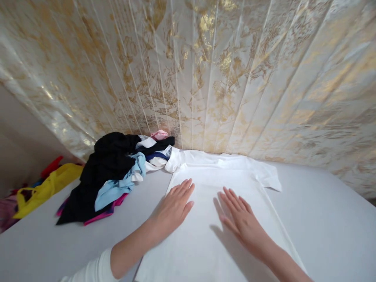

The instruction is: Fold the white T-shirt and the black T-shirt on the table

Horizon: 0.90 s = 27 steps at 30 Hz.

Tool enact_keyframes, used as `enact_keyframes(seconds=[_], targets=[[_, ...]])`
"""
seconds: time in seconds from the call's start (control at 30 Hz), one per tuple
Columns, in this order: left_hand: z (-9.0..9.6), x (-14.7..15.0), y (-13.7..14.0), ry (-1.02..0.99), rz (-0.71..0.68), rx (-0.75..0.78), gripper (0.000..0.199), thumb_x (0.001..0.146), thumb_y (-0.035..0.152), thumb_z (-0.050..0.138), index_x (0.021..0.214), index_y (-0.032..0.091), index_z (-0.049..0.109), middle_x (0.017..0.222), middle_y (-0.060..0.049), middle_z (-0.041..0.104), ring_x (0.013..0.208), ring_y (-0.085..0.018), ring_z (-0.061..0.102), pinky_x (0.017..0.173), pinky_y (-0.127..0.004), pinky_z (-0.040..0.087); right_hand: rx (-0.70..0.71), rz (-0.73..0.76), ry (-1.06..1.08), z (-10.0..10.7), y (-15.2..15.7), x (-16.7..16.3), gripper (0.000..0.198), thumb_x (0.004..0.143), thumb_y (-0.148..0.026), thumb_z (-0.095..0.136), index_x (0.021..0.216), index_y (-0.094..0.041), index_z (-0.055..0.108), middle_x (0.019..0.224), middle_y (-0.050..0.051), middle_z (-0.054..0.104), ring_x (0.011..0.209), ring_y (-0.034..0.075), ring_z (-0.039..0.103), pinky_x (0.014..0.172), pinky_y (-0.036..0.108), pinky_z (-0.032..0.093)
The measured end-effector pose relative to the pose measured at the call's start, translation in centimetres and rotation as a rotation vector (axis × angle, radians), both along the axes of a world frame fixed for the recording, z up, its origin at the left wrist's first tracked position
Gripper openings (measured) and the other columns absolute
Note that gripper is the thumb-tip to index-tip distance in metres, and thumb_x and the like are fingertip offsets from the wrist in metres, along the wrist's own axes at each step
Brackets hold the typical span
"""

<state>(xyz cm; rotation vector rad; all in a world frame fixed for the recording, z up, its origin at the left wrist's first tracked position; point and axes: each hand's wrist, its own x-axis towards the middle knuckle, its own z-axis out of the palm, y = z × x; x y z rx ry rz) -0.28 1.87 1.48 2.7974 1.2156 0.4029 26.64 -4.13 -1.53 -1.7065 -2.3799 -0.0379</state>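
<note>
A white T-shirt (pixel 202 235) lies spread out in front of me, its sleeves and collar end toward the curtain and its lower part running out of view at the bottom. My left hand (pixel 175 203) is open, palm down, over the left part of the shirt, and seems to touch the cloth. Over the right part, my right hand (pixel 242 219) is open with straight fingers; its shadow falls on the cloth to the left. Neither hand holds anything.
A heap of clothes, with a black garment (pixel 108 168) and a light blue one (pixel 117 190), lies left on the pale table (pixel 329 219). Beyond the left edge is a yellow garment (pixel 55 184) among others. A gold-patterned curtain (pixel 199 78) hangs behind.
</note>
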Motion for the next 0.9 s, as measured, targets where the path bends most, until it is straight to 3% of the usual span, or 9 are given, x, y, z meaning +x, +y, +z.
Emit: enact_keyframes(seconds=[0.1,0.17,0.3,0.43,0.53,0.7,0.9], targets=[[-0.5,-0.9,-3.1,0.008,-0.038,-0.033,0.050,0.101,0.035,0.034,0.149,0.022,0.024,0.157,-0.006,0.020,0.144,-0.020,0.018,0.114,-0.039,0.025,-0.043,0.216,0.024,-0.1,-4.2,-3.6,0.068,0.096,-0.053,0.035,0.153,-0.025,0.012,0.158,0.005,0.017,0.144,0.026,0.021,0.114,0.043,0.024],[-1.1,-1.3,-3.7,0.028,-0.031,-0.037,0.051,0.101,0.034,0.035,0.149,0.021,0.024,0.157,-0.007,0.020,0.144,-0.020,0.018,0.114,-0.040,0.025,-0.050,0.247,0.012,-0.2,-5.2,-4.7,0.069,0.095,-0.053,0.036,0.153,-0.024,0.012,0.157,0.007,0.017,0.143,0.027,0.022,0.113,0.044,0.026],[-1.6,-1.4,-3.1,0.022,-0.033,-0.027,0.049,0.100,0.034,0.038,0.147,0.020,0.028,0.156,-0.009,0.024,0.144,-0.020,0.020,0.113,-0.041,0.027,0.027,0.162,-0.022,-0.7,-4.6,-4.4,0.068,0.096,-0.051,0.037,0.153,-0.022,0.014,0.157,0.009,0.019,0.143,0.028,0.021,0.110,0.046,0.030],[-1.0,-1.5,-3.1,0.022,-0.041,-0.030,0.046,0.101,0.032,0.038,0.144,0.020,0.033,0.155,-0.009,0.028,0.143,-0.020,0.022,0.112,-0.040,0.029,0.099,0.179,-0.060,-1.0,-4.1,-3.7,0.068,0.097,-0.049,0.039,0.153,-0.020,0.013,0.157,0.011,0.019,0.143,0.028,0.022,0.109,0.046,0.033],[-0.3,-1.9,-4.6,0.024,-0.049,-0.035,0.044,0.101,0.029,0.038,0.144,0.021,0.034,0.155,-0.008,0.027,0.143,-0.021,0.022,0.112,-0.041,0.030,0.128,0.190,-0.065,-1.2,-4.2,-3.6,0.070,0.096,-0.049,0.040,0.153,-0.020,0.012,0.156,0.011,0.021,0.142,0.028,0.025,0.108,0.046,0.035],[-0.1,-3.4,-7.7,0.046,-0.094,-0.077,0.051,0.101,0.028,0.037,0.150,0.024,0.022,0.158,-0.005,0.019,0.144,-0.020,0.020,0.113,-0.039,0.029,0.208,0.170,-0.024,-0.9,-5.3,-5.1,0.075,0.096,-0.046,0.041,0.153,-0.017,0.003,0.155,0.013,0.024,0.141,0.027,0.028,0.105,0.043,0.038],[-0.7,-4.2,-8.0,0.077,-0.086,-0.062,0.053,0.101,0.038,0.036,0.150,0.023,0.021,0.158,-0.006,0.019,0.144,-0.021,0.019,0.115,-0.041,0.024,0.199,0.387,-0.021,-0.5,-7.1,-8.9,0.081,0.092,-0.054,0.043,0.152,-0.010,0.012,0.153,0.015,0.029,0.140,0.029,0.030,0.105,0.041,0.037]])
